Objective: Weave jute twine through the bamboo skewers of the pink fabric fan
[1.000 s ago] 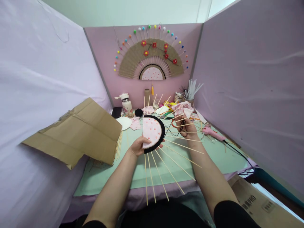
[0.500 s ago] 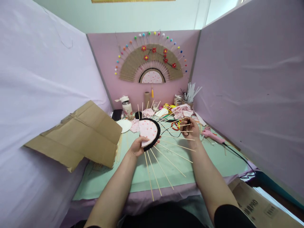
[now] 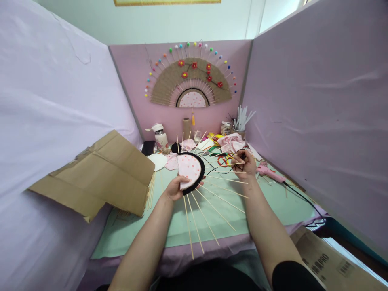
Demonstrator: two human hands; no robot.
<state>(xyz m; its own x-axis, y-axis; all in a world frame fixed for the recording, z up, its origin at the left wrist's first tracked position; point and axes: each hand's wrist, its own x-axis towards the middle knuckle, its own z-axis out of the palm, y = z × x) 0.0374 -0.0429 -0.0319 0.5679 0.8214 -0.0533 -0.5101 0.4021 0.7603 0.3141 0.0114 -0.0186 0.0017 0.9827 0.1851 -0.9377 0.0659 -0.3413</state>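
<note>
Black trim [image 3: 202, 167] is in place along the curved edge of a dotted pink half-disc [image 3: 188, 165], held above the green-covered table [image 3: 273, 206]. Thin wooden sticks [image 3: 222, 198] fan out from it, their outer lengths bare. The left hand [image 3: 173, 190] pinches its lower corner, thumb on top. The right hand [image 3: 249, 166] curls its fingers nearly closed around loose black cord [image 3: 223, 173], though their exact grip is hard to make out.

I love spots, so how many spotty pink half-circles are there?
2: the near one in the left hand, the far one low on the wall fan. More might hide under the scraps.
</note>
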